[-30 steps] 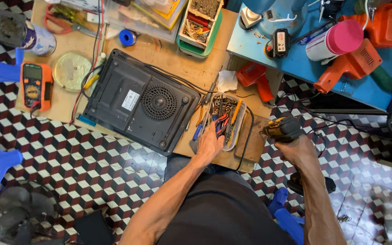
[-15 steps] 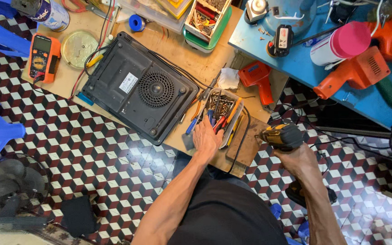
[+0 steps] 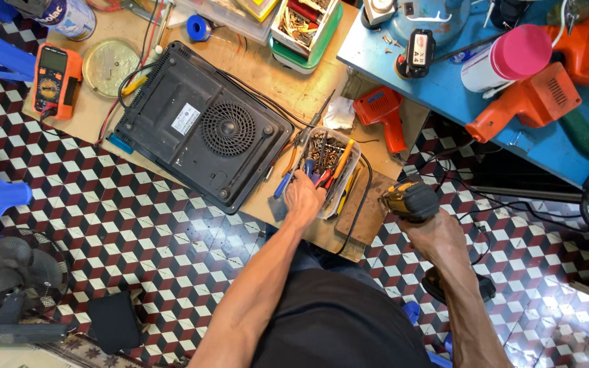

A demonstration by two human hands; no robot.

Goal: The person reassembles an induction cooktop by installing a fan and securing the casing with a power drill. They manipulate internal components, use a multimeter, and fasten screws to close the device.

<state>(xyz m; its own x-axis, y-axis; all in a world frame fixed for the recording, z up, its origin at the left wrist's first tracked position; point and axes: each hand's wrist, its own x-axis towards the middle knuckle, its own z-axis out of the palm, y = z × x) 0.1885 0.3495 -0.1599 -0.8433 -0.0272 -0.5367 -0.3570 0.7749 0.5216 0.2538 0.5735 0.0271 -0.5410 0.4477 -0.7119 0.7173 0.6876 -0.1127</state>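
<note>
Checkered tiles in red, black and white covered the floor, and a low wooden board (image 3: pixel 267 82) served as the bench. Near the board's front edge sat a clear plastic tray (image 3: pixel 352 160), oblong with rounded corners, crammed with dark screws and screwdrivers whose handles showed orange, red and blue. The left hand (image 3: pixel 303 197) reached into the near end of that tray, its fingers curled down among the tools; what they pinched, if anything, could not be made out. Just right of the tray, past the board's corner, the right hand (image 3: pixel 438 235) was wrapped tightly around a black-and-yellow cordless drill (image 3: pixel 410 200), which hung over the floor. Left of the tray lay a black induction cooker (image 3: pixel 202 126) turned underside up, its round fan grille and a white label showing. A black cable (image 3: pixel 366 197) curved along the tray's right side. Beyond the tray, farther from the person, rested an orange glue gun (image 3: pixel 382 112) and a crumpled white rag (image 3: pixel 339 112). Far to the tray's left, at the board's other end, lay an orange multimeter (image 3: pixel 54 80).
</note>
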